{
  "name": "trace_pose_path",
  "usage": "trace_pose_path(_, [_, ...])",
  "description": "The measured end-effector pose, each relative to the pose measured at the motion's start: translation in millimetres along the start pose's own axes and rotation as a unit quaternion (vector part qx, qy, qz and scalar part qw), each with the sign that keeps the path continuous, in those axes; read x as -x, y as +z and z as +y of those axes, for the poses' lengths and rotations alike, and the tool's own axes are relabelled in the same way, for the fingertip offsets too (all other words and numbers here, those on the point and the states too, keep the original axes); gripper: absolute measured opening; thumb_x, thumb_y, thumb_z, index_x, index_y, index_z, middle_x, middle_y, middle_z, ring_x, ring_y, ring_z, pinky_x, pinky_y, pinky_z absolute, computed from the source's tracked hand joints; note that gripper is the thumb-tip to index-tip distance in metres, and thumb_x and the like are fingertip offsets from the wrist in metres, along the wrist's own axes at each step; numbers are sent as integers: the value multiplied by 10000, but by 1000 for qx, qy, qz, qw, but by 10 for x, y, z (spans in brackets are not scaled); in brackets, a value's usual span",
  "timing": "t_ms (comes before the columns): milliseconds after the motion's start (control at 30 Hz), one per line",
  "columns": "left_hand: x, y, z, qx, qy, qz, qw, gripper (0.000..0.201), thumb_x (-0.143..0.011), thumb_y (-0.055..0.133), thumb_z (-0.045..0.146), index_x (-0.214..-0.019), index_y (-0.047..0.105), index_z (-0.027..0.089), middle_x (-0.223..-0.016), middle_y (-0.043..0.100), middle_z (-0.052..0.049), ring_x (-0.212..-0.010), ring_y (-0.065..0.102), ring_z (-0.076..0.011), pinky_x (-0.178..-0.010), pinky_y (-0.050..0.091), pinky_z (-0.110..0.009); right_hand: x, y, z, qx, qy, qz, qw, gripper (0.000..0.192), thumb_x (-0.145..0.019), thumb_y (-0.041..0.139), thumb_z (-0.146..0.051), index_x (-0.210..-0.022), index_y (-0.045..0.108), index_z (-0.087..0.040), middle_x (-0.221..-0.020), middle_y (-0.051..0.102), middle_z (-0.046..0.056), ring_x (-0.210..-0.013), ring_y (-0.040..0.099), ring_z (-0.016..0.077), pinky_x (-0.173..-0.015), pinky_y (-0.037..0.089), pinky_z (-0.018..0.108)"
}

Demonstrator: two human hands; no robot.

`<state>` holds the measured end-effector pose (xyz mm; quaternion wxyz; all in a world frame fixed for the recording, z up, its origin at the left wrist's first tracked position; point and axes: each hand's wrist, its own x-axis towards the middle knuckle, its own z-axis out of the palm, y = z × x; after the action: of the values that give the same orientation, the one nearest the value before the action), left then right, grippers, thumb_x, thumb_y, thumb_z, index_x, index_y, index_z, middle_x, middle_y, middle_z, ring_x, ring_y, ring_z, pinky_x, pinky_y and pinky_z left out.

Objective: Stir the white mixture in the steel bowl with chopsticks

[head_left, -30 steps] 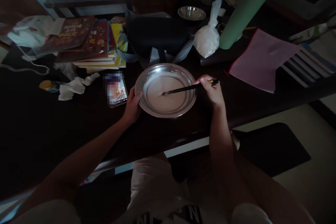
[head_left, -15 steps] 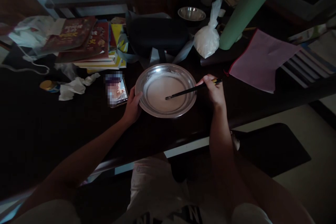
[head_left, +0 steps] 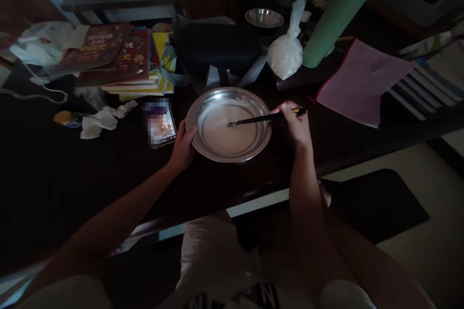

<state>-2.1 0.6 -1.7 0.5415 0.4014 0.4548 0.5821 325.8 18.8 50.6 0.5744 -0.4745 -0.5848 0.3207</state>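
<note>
A shallow metal bowl (head_left: 232, 157) rests on the dark table in front of me, with a pale, milky liquid (head_left: 228, 130) in its bottom. My left hand (head_left: 184, 147) grips the bowl's left rim, thumb on top and the other fingers mostly hidden beneath. In my right hand (head_left: 297, 124), closed at the bowl's right side, is a pair of black chopsticks (head_left: 259, 119) with gold-marked ends. Their tips dip into the liquid near the bowl's middle.
Left of the bowl lie a lit phone (head_left: 161, 125), crumpled tissue (head_left: 103, 119) and a small gold-lidded jar (head_left: 65, 118). Behind stand stacked books (head_left: 134, 58), a black case (head_left: 219, 48), a tied bag of white powder (head_left: 286, 55), a green cylinder (head_left: 342, 17) and a pink pouch (head_left: 362, 84).
The chopstick tips have moved slightly away from me across the liquid, so the chopsticks lie flatter across the view. My left hand and the bowl stay in place.
</note>
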Motion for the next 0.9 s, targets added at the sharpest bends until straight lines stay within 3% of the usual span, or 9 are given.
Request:
trace_pose_path(67, [4, 6, 7, 1, -6, 4, 1000, 631, -735, 883, 567, -1269, 690, 290, -1161, 782, -53, -1138, 743, -313, -969, 630, -429, 3, -2, 3, 1, 13, 13, 1000, 523, -913, 658, -746, -699, 749, -277, -673, 724, -11, -722, 714, 178, -766, 585, 359])
trace_pose_path(200, [5, 3, 7, -2, -10, 6, 1000, 669, -731, 883, 573, -1305, 683, 293, -1154, 782, -53, -1134, 742, -308, -967, 626, -423, 5, -2, 8, 0, 7, -47, 999, 510, -869, 715, -744, -684, 750, -271, -687, 731, -6, -766, 723, 185, -763, 569, 348])
trace_pose_path(333, [1, -6, -3, 3, -12, 5, 1000, 597, -749, 870, 537, -1268, 691, 300, -1111, 778, -37, -1079, 748, -284, -936, 630, -406, 7, -1, -2, 1, 12, 11, 1000, 518, -896, 678, -748, -689, 750, -278, -683, 725, -7, -751, 715, 184, -777, 571, 358])
trace_pose_path(500, [0, -8, -8, 8, -6, 3, 1000, 527, -765, 861, 518, -1211, 698, 291, -1094, 775, -41, -1106, 747, -299, -911, 644, -410, 10, 7, -24, 14, 16, -52, 998, 549, -862, 683, -789, -664, 729, -279, -681, 715, -2, -780, 722, 195, -796, 584, 373])
trace_pose_path(667, [-7, -18, -13, 5, -7, 1, 1000, 546, -759, 868, 533, -1216, 699, 286, -1106, 776, -42, -1097, 742, -285, -938, 630, -409, 8, 2, 6, -10, 21, 12, 1000, 521, -903, 670, -749, -688, 741, -279, -657, 706, -11, -721, 719, 183, -763, 587, 361])
trace_pose_path(800, [-7, -12, -11, 6, -9, 7, 1000, 607, -737, 883, 548, -1252, 695, 289, -1111, 781, -40, -1062, 747, -278, -943, 625, -409, 13, 3, 10, -18, 12, -39, 999, 485, -889, 720, -711, -679, 751, -274, -663, 721, -13, -733, 730, 182, -764, 589, 354])
trace_pose_path(900, [-2, -2, 0, 3, -7, 5, 1000, 620, -737, 888, 557, -1262, 689, 293, -1124, 778, -46, -1071, 748, -279, -952, 623, -404, 12, 0, -4, -3, -1, -16, 1000, 484, -886, 719, -716, -692, 760, -274, -695, 744, -7, -762, 739, 186, -783, 595, 359])
